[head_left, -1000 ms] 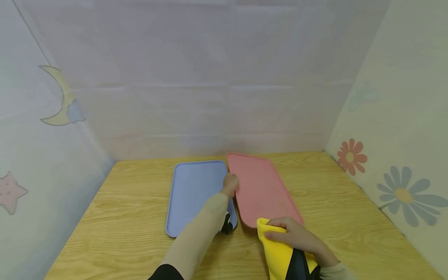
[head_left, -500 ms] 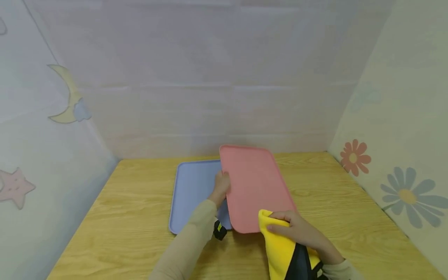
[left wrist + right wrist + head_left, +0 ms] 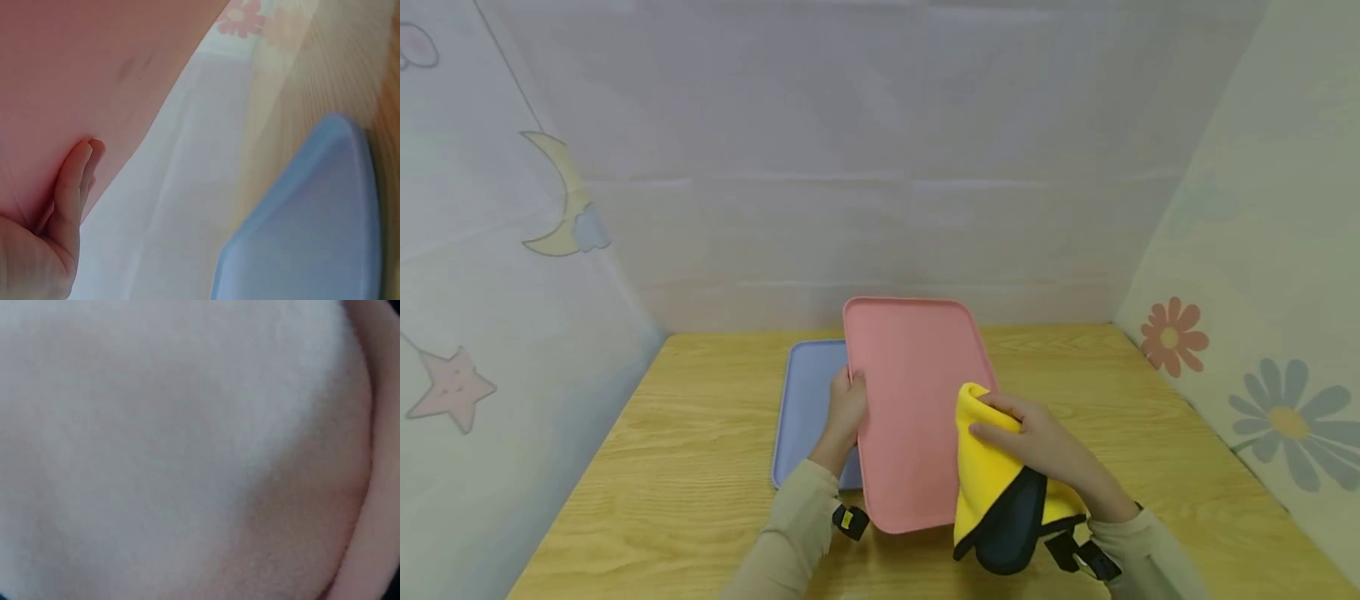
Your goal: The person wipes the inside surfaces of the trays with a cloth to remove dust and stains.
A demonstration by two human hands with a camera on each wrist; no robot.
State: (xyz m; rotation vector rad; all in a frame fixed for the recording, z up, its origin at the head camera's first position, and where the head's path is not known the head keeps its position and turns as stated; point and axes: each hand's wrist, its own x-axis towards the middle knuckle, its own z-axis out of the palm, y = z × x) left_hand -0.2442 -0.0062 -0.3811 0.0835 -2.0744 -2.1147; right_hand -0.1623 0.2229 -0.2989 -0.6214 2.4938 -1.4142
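My left hand (image 3: 846, 410) grips the left rim of a pink tray (image 3: 910, 408), which is raised off the table and tilted up toward me. In the left wrist view, the fingers lie on the tray's underside (image 3: 134, 37), where small dark smudges show. A yellow cleaning cloth (image 3: 985, 467) with a dark grey reverse and black edging hangs from my right hand (image 3: 1037, 437), pinched between thumb and fingers. The cloth overlaps the tray's right edge in the head view. Blurred, pale fabric (image 3: 156, 425) fills most of the right wrist view.
Behind the pink tray, a blue tray (image 3: 808, 408) lies flat on the wooden table (image 3: 700, 467), partly hidden. A white backdrop (image 3: 880, 167) stands at the far edge, with patterned panels on both sides (image 3: 1277, 250).
The pink tray has been lifted and brought left and nearer, now covering more of the blue tray. My right hand has risen with the cloth. The head view has shifted slightly left.
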